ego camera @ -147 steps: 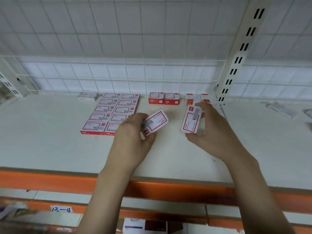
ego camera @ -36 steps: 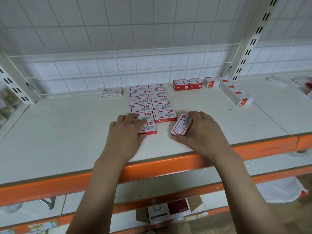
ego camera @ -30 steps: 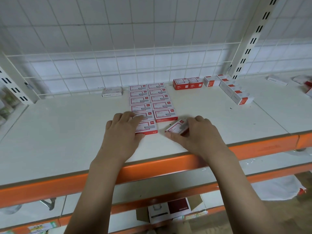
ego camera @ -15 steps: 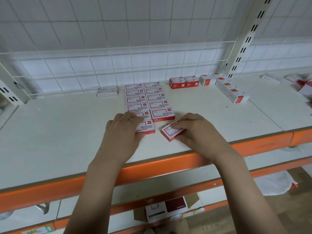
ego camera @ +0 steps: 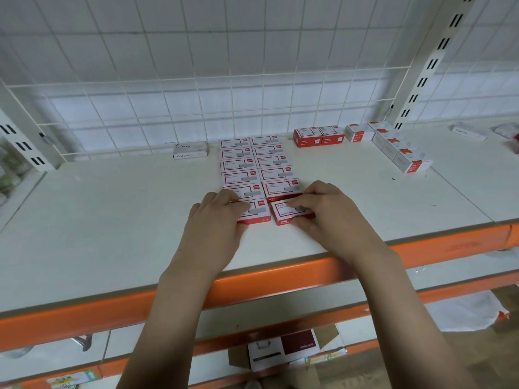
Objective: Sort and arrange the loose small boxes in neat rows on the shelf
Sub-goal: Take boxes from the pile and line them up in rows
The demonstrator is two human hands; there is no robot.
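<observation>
Two neat columns of red-and-white small boxes (ego camera: 254, 167) lie flat on the white shelf (ego camera: 112, 226). My left hand (ego camera: 216, 223) rests with straight fingers on the front box of the left column (ego camera: 257, 213). My right hand (ego camera: 323, 214) holds the front box of the right column (ego camera: 283, 213) between fingers on top and thumb at its front edge; the box lies flat on the shelf, slightly askew. Loose boxes (ego camera: 318, 136) stand at the back, and a slanted row of boxes (ego camera: 401, 153) lies at the right.
A grey staples box (ego camera: 191, 150) sits at the back left by the wire grid (ego camera: 196, 80). An upright post (ego camera: 432, 66) rises at the back right. The orange shelf edge (ego camera: 84, 313) runs along the front. More packets (ego camera: 469, 131) lie far right.
My right hand has laid its box flat and slid it left and back to the front of the right column. My left hand has stayed on the left column's front box.
</observation>
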